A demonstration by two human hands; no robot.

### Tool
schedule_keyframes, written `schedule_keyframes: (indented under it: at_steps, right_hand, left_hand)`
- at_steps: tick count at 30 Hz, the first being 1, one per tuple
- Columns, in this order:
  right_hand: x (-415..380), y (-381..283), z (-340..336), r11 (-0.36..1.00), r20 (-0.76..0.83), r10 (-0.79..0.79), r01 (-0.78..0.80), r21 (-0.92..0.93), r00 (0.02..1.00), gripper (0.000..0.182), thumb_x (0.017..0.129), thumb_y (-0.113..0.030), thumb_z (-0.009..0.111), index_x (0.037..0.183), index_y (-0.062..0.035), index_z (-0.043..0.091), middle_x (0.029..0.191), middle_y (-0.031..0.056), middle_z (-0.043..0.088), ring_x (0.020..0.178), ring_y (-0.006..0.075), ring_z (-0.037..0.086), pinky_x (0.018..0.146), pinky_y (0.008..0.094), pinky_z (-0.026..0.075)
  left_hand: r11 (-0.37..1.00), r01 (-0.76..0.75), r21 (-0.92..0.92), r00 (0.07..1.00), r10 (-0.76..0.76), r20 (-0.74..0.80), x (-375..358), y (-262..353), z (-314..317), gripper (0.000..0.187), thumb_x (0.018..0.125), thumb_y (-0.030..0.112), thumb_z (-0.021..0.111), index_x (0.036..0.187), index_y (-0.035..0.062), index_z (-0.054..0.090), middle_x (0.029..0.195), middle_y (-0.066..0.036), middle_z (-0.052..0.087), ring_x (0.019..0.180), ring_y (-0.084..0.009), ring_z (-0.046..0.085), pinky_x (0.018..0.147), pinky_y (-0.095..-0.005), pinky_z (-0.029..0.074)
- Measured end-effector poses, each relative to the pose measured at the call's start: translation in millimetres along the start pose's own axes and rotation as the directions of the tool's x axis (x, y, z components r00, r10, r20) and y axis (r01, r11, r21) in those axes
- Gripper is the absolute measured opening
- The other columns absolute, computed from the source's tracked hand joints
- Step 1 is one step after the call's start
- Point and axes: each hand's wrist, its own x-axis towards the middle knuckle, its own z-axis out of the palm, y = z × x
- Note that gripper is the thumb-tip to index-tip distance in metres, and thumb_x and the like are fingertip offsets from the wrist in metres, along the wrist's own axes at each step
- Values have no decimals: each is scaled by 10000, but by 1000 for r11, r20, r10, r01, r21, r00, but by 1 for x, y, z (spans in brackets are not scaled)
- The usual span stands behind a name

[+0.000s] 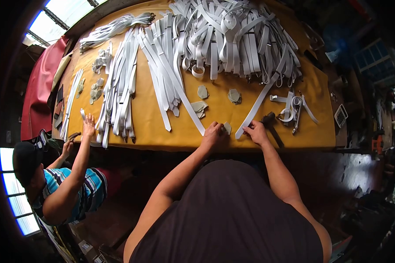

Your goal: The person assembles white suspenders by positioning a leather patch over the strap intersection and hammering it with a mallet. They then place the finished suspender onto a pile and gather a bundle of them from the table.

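My left hand (213, 134) rests at the near edge of the yellow table (149, 127), fingers closed on the end of a long white strap (180, 96) and on a small grey leather piece (227, 128). My right hand (255, 131) pinches the lower end of another white strap (259, 103) that runs up and to the right into the big pile. The two hands are a short gap apart.
A heap of white straps (232, 39) covers the far side. More straps (118, 87) lie in rows at left. Grey leather pieces (235, 95) sit mid-table. A hammer (271, 125) and buckled straps (292, 109) lie right of my hand. A co-worker's hand (88, 126) touches straps at left.
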Motion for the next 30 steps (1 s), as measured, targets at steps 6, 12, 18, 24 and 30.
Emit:
schedule_keyframes:
  at_steps: [6, 12, 18, 24, 30]
  right_hand:
    - [6, 2, 5, 1000, -1, -12, 13, 25, 1000, 126, 876, -53, 679, 965, 20, 627, 787, 67, 689, 680, 116, 650, 613, 248, 517]
    - [8, 3, 2, 1000, 26, 8, -8, 7, 1000, 124, 895, -69, 670, 991, -2, 629, 822, 44, 682, 700, 101, 645, 616, 231, 510]
    - [6, -7, 10, 994, 11, 88, -88, 63, 996, 152, 908, -97, 659, 1023, -7, 615, 811, 48, 688, 699, 110, 657, 582, 233, 516]
    - [9, 0, 9, 996, 0, 73, -73, 46, 997, 160, 907, -93, 659, 1039, -14, 611, 845, 51, 695, 725, 119, 669, 595, 232, 521]
    - [10, -1, 8, 997, 27, 29, -31, 64, 999, 176, 886, -74, 682, 1033, -17, 604, 857, 51, 695, 744, 120, 667, 616, 233, 524]
  left_hand:
    - [988, 5, -152, 990, -27, -141, -1, -12, -10, 238, 773, 148, 735, 945, 0, 662, 873, -154, 618, 786, -311, 637, 699, -397, 509]
    - [912, 410, -29, 854, -395, -339, -9, -26, -58, 346, 759, 184, 765, 974, -13, 579, 956, -185, 556, 906, -368, 578, 789, -441, 476]
    - [867, 481, 130, 862, -440, -251, -2, -12, -54, 456, 720, 169, 758, 1034, -39, 501, 1051, -231, 483, 971, -427, 545, 835, -491, 456]
    - [878, 479, 2, 860, -468, -203, -1, -38, -38, 359, 741, 129, 719, 1012, -23, 539, 958, -209, 600, 894, -414, 602, 788, -477, 492]
    - [469, 624, -625, 767, -519, 376, 7, -32, -43, 181, 866, 64, 645, 1033, -4, 627, 887, -85, 688, 799, -200, 669, 674, -353, 526]
